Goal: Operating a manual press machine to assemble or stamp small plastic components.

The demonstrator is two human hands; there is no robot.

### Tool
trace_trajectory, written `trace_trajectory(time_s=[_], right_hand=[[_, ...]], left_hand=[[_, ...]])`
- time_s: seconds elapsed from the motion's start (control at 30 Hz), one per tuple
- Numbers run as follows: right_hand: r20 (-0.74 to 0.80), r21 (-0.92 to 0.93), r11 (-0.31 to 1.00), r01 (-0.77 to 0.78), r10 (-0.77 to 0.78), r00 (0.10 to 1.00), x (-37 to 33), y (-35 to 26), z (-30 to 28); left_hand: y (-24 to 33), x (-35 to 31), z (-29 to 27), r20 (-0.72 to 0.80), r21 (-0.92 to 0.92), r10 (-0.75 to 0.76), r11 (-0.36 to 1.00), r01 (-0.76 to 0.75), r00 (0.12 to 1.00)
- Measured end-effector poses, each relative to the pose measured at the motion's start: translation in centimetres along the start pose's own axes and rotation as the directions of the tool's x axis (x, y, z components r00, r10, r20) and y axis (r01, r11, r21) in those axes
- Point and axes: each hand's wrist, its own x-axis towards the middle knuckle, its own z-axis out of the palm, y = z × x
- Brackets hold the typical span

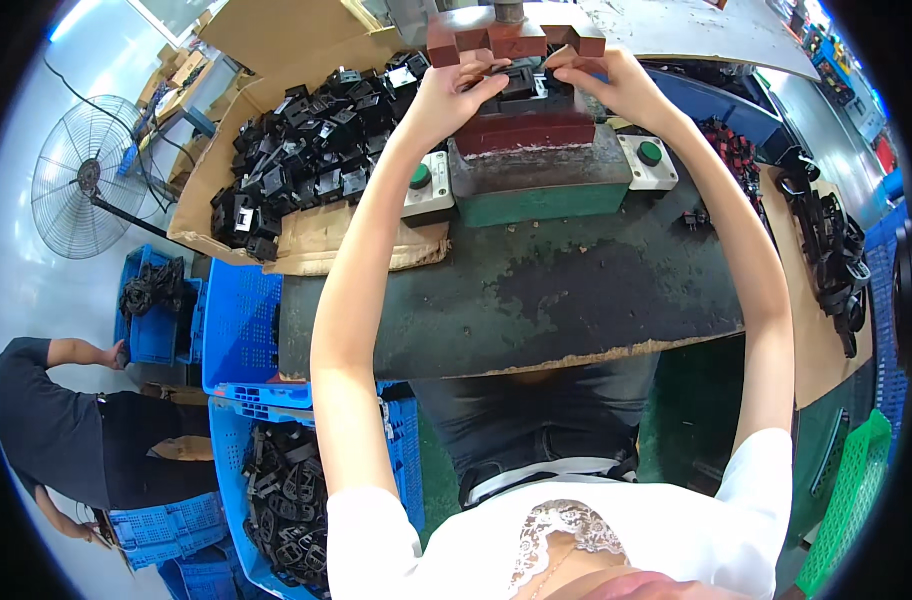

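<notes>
Both my arms reach forward to a press at the far middle. Between my hands a small black plastic part (519, 84) sits on the dark red lower block (526, 133), under the red-brown upper block (516, 42). My left hand (460, 97) is closed, thumb and fingers at the part's left end. My right hand (616, 88) pinches at its right end; its fingertips are partly hidden by the upper block. Below the lower block is a green metal base (542, 205). A box with a green button stands on each side: the left button box (428, 190) and the right button box (648, 163).
A cardboard box (198, 212) heaped with black plastic parts (311, 140) stands left. Blue crates (238, 325) are below it. Red parts (728, 150) and black straps (826, 240) lie right. A fan (88, 178) and another person (66, 430) are at far left.
</notes>
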Motion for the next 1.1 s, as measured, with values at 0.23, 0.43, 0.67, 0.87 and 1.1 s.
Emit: trace_trajectory(time_s=[0.23, 0.43, 0.67, 0.87, 1.1], right_hand=[[0.008, -0.001, 1.0, -0.023, 0.023, 1.0, -0.1, -0.2, 0.2], [0.045, -0.248, 0.951, 0.183, -0.177, 0.983, 0.6, -0.5, 0.6], [0.046, -0.205, 0.966, 0.157, -0.151, 0.987, 0.3, -0.7, 0.6], [-0.006, -0.123, 0.981, 0.15, -0.152, 0.988, -0.8, -0.7, -0.9], [0.212, -0.296, 0.953, -0.071, 0.138, 0.968, -7.9, -1.7, -6.0]], left_hand=[[-0.5, 0.3, -0.3, 0.126, 0.321, 0.2, 0.919, -0.231, 0.972], [0.5, 0.0, 0.0, 0.11, 0.41, 0.331, 0.844, -0.346, 0.937], [1.4, -0.3, -0.5, 0.21, 0.45, 0.197, 0.85, -0.273, 0.958], [1.7, -1.2, -1.1, 0.167, 0.506, 0.368, 0.764, -0.4, 0.915], [3.6, -9.9, -4.9, 0.097, 0.64, 0.065, 0.76, -0.113, 0.993]])
